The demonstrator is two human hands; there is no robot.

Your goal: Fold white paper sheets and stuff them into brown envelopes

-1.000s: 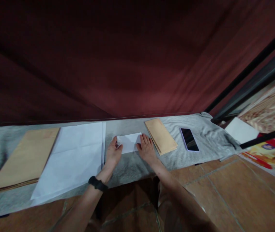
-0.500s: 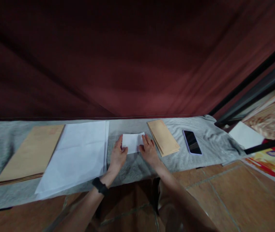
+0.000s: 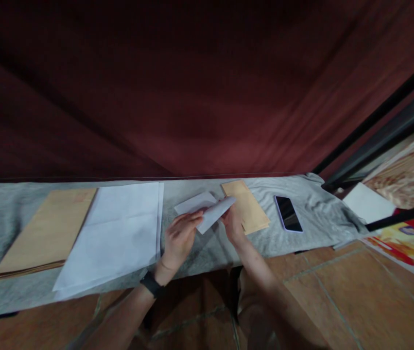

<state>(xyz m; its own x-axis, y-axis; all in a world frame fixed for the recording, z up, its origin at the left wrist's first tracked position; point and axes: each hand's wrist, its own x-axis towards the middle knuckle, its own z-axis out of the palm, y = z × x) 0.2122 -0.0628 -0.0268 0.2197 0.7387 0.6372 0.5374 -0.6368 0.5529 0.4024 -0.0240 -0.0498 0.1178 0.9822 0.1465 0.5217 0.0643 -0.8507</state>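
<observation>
- Head view: both hands lift a small folded white paper (image 3: 212, 214) just above the grey cloth (image 3: 301, 243), between the big white sheets (image 3: 119, 233) on the left and the small tan envelopes (image 3: 247, 206) on the right.
- Left hand (image 3: 178, 240): fingers together, pinched on the near-left end of the paper.
- Right hand (image 3: 234, 226): fingers closed on the right end; thumb hidden behind the paper, so exact grip can't be confirmed.
- One flap sticks out far-left, looks half open. Judgement: fold is mid-way, not creased flat.
- To do it well: keep both ends pinned, line up the edges before pressing, then run a finger along the crease on the cloth.
- Don't pull the ends apart, thin paper will skew or tear.
- Envelopes sit just beside the right hand; keep the right wrist low to avoid knocking them.
- Phone (image 3: 288, 214) further right and large tan envelopes (image 3: 46, 233) far left are well apart, no risk.
</observation>
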